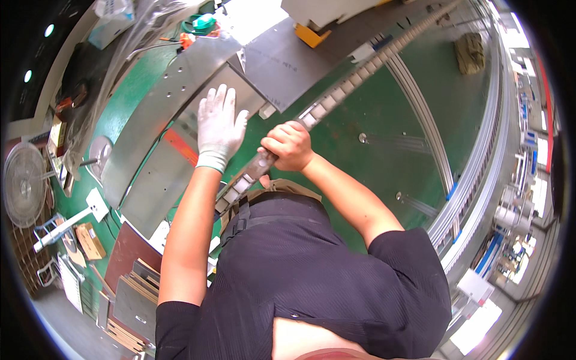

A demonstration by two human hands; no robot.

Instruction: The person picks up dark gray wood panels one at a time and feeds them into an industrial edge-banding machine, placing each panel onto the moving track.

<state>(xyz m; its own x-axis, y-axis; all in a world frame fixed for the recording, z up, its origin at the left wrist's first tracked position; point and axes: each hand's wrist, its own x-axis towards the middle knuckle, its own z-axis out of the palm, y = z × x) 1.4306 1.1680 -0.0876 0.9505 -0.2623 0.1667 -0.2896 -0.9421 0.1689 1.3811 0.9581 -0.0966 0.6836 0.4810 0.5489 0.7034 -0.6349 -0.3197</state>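
My left hand [219,126] wears a white glove and lies flat, fingers spread, on a grey metal sheet [180,150] over the green floor. My bare right hand [289,146] is closed around a long slotted metal rail [354,78] that runs from near my waist up toward the top right. The rail's lower end [235,188] passes just beside my left wrist. An orange strip [180,147] shows between the sheets, left of the glove.
More grey sheets [282,57] lie ahead. Long aluminium rails [432,138] curve along the right. A fan [24,180], stacked plates [135,303], a cardboard box [90,240] and white brackets [96,204] sit at left. A yellow-based machine [309,33] stands at top.
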